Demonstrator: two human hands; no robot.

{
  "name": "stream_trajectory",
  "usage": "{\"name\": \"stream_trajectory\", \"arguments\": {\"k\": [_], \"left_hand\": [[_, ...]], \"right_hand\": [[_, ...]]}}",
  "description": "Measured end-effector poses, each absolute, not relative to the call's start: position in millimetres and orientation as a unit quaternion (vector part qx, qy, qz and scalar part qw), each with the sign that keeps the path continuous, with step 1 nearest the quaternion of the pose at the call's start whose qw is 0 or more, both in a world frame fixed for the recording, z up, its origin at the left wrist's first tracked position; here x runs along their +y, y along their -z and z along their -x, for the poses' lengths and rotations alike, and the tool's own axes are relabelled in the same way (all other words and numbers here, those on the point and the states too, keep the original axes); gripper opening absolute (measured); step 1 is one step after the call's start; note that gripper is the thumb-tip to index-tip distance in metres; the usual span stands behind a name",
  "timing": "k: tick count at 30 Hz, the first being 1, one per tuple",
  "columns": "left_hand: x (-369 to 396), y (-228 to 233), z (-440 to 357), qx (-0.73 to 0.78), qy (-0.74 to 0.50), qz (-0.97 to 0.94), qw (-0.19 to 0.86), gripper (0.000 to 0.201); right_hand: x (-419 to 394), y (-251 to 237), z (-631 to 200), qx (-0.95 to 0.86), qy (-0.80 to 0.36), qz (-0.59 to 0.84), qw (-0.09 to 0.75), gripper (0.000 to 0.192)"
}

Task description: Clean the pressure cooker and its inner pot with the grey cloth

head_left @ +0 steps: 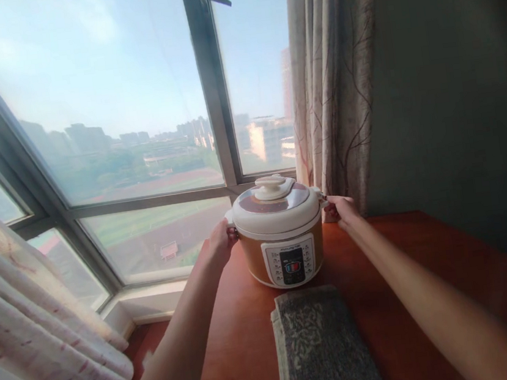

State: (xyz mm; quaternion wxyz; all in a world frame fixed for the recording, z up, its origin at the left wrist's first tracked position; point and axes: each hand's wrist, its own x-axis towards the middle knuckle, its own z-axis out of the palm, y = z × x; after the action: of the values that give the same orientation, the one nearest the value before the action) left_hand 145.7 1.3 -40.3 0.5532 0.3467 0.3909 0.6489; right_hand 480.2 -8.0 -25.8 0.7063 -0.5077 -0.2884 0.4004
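A white and golden-brown electric pressure cooker (252,255) stands upright at the far end of the reddish wooden table, its lid on and its control panel facing me. My left hand (223,238) is closed around the side handle on its left. On the opposite side, my right hand (341,209) grips the other handle. Both arms are stretched forward. Just in front of the cooker lies a folded grey cloth (322,342) with a pale pattern along its left part. Whether the cooker's base touches the table or hovers slightly above it, I cannot tell.
The brown-red table (409,257) runs toward me and to the right. Behind the cooker are large windows with a grey frame (210,84). Patterned curtains hang at the right (332,81) and at the lower left (36,340). A dark wall (448,86) borders the right side.
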Motion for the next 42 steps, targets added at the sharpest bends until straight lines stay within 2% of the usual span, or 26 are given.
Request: {"name": "stream_trajectory", "arguments": {"k": [7, 12, 16, 20, 24, 30, 38, 41, 42], "left_hand": [[-1, 41, -186, 0.372, -0.629, -0.39, 0.56, 0.023], [-4, 39, -199, 0.375, -0.627, -0.428, 0.531, 0.023], [0, 37, -200, 0.381, -0.627, -0.449, 0.51, 0.011], [6, 38, -201, 0.387, -0.628, -0.455, 0.499, 0.014], [2, 39, -201, 0.38, -0.631, -0.459, 0.497, 0.015], [-21, 38, -195, 0.36, -0.637, -0.461, 0.502, 0.007], [-29, 37, -189, 0.347, -0.621, -0.471, 0.521, 0.02], [-31, 37, -189, 0.358, -0.617, -0.471, 0.519, 0.024], [-32, 37, -189, 0.361, -0.617, -0.47, 0.518, 0.024]], "right_hand": [[-18, 36, -523, -0.274, -0.372, 0.518, 0.72, 0.005], [-26, 48, -536, -0.281, -0.359, 0.516, 0.725, 0.012], [-26, 52, -537, -0.294, -0.335, 0.52, 0.728, 0.023], [-34, 51, -535, -0.31, -0.31, 0.533, 0.724, 0.03], [-52, 50, -534, -0.33, -0.299, 0.538, 0.716, 0.034], [-69, 51, -531, -0.365, -0.299, 0.531, 0.704, 0.038], [-90, 49, -533, -0.397, -0.322, 0.539, 0.67, 0.038], [-120, 63, -532, -0.404, -0.268, 0.577, 0.657, 0.04], [-135, 71, -527, -0.434, -0.217, 0.598, 0.638, 0.038]]}}
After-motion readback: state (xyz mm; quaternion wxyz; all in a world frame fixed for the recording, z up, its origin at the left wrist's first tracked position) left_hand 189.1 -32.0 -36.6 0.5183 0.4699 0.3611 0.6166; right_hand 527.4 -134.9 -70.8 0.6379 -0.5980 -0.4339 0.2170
